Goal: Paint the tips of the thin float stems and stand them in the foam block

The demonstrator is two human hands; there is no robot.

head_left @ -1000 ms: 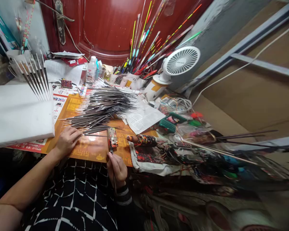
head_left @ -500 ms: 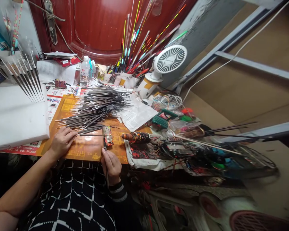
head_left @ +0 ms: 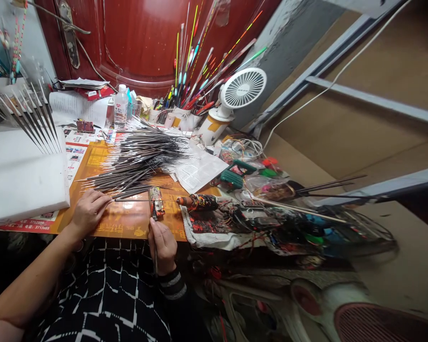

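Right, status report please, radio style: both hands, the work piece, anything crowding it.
Left hand on thin rod. Right hand gripping slim brush by paint-stained block. Grey rod pile crowds behind.

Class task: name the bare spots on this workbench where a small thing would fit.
Free: the white foam block top, in front of the stuck-in rods, and the orange mat strip between the left hand and right hand. Crowded: the grey rod pile and the paint-stained clutter to the right.
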